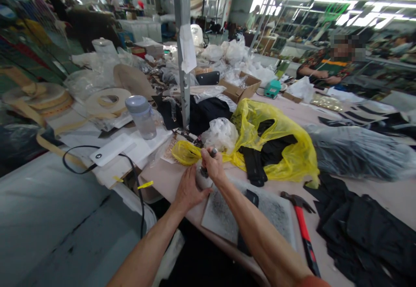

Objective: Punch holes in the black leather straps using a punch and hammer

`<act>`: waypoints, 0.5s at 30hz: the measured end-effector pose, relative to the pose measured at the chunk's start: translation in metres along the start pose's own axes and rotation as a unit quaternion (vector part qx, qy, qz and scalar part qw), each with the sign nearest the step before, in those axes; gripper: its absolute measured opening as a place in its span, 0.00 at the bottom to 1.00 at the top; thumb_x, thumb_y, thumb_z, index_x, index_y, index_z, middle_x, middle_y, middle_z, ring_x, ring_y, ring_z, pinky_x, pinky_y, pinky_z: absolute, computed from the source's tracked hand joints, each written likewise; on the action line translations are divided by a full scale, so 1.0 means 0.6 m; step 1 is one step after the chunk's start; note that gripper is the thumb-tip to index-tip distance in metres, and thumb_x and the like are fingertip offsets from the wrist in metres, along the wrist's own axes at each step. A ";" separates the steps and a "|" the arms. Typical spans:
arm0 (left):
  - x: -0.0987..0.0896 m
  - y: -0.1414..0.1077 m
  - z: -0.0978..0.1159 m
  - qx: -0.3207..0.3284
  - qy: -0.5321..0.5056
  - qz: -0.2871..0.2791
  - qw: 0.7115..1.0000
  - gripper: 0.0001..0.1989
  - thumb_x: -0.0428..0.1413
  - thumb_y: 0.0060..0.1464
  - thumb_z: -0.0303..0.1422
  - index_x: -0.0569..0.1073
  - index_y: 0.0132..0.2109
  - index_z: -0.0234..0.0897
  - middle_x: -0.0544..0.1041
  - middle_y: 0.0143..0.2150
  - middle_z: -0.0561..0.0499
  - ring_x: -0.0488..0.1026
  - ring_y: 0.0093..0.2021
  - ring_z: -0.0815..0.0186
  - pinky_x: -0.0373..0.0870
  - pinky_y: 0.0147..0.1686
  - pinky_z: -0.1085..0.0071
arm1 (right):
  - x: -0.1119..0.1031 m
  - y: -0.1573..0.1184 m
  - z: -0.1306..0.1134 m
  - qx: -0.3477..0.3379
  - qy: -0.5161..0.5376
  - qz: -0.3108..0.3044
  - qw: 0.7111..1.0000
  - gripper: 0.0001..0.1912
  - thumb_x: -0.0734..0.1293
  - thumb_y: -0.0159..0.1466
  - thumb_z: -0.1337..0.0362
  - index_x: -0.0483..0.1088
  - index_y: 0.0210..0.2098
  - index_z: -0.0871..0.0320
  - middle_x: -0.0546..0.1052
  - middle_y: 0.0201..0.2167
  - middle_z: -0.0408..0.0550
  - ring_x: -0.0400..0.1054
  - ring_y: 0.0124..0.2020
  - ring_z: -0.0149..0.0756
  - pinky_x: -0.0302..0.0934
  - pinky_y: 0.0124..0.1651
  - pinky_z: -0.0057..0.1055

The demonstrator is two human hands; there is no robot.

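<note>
the right hand (212,165) is closed around a dark tool (213,151), whose end shows above the fist; its lower part shows beneath the fingers. the left hand (188,194) is partly open, thumb spread from the fingers, cupped around a pale round thing (203,181) just below the tool. how firmly it grips that thing, i cannot tell, nor whether the tool touches it.

both tool and pale thing are near the table's (162,172) front edge, beside the left corner of a speckled slab (221,215). working this close to the edge calls for a steady base, so the left palm is best set low and snug, fingertips clear of the tool's lower end. the right fist does well to hold the tool in line with the pale thing, wrist firm, any push going straight along it. the yellow bag (276,120) bunches right behind the hands and could snag. the hammer (303,226) lies on the table past the slab's right side, out of the way of both hands.
</note>
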State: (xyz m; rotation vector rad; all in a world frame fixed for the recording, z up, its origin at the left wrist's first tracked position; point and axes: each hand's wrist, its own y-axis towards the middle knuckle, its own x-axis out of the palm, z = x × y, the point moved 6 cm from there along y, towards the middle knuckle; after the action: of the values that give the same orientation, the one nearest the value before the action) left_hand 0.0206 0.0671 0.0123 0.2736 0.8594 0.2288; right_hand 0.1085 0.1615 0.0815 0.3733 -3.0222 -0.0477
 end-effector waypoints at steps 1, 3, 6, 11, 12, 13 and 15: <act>-0.001 0.001 0.001 0.000 0.001 -0.001 1.000 0.51 0.62 0.43 0.51 0.50 0.67 0.33 0.60 0.65 0.32 0.58 0.65 0.43 0.59 0.61 0.45 | 0.001 0.000 0.000 -0.005 0.005 0.002 1.000 0.20 0.64 0.60 0.48 0.58 0.22 0.55 0.57 0.15 0.34 0.49 0.17 0.25 0.47 0.21 0.25; -0.002 0.002 0.005 0.005 0.001 -0.004 1.000 0.51 0.62 0.43 0.51 0.50 0.67 0.33 0.61 0.64 0.32 0.58 0.64 0.43 0.59 0.60 0.46 | 0.005 -0.001 -0.004 -0.014 0.011 -0.001 1.000 0.20 0.64 0.59 0.48 0.58 0.22 0.55 0.57 0.14 0.34 0.49 0.17 0.25 0.47 0.21 0.25; -0.001 0.004 0.005 0.010 -0.009 0.002 1.000 0.49 0.61 0.44 0.50 0.50 0.67 0.34 0.61 0.63 0.33 0.59 0.64 0.43 0.60 0.59 0.45 | 0.010 -0.009 -0.025 -0.023 0.009 0.009 1.000 0.20 0.66 0.57 0.49 0.58 0.21 0.56 0.56 0.14 0.34 0.49 0.17 0.24 0.47 0.21 0.24; 0.000 0.014 -0.005 0.028 -0.028 0.015 0.999 0.47 0.62 0.45 0.47 0.51 0.67 0.34 0.61 0.64 0.33 0.59 0.64 0.42 0.59 0.60 0.44 | -0.031 -0.071 -0.087 -0.026 0.073 0.074 0.994 0.16 0.63 0.61 0.50 0.63 0.27 0.56 0.60 0.16 0.35 0.54 0.19 0.26 0.53 0.24 0.25; -0.005 0.017 -0.002 0.039 -0.032 0.019 0.999 0.46 0.61 0.46 0.47 0.52 0.66 0.34 0.60 0.64 0.32 0.58 0.64 0.42 0.59 0.60 0.44 | -0.046 -0.092 -0.099 -0.028 0.072 0.086 0.993 0.15 0.63 0.62 0.51 0.65 0.29 0.56 0.63 0.18 0.36 0.58 0.21 0.27 0.56 0.27 0.26; -0.013 0.019 0.005 0.053 -0.037 0.026 0.998 0.44 0.61 0.47 0.47 0.54 0.66 0.33 0.59 0.65 0.32 0.57 0.65 0.42 0.59 0.60 0.44 | -0.062 -0.116 -0.112 -0.038 0.054 0.098 0.993 0.13 0.63 0.62 0.52 0.67 0.32 0.57 0.67 0.22 0.39 0.62 0.24 0.29 0.59 0.31 0.27; -0.036 0.020 0.034 0.085 -0.048 0.044 0.994 0.39 0.59 0.51 0.45 0.57 0.65 0.34 0.58 0.66 0.33 0.55 0.66 0.44 0.58 0.61 0.44 | -0.097 -0.165 -0.133 -0.070 -0.017 0.119 0.990 0.13 0.62 0.64 0.55 0.70 0.39 0.57 0.73 0.33 0.44 0.67 0.36 0.33 0.62 0.42 0.31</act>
State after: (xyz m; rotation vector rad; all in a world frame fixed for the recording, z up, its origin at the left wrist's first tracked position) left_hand 0.0217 0.0690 0.0441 0.4791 0.7743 0.2222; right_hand 0.1964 0.0781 0.1515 -0.0004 -3.0488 -0.2492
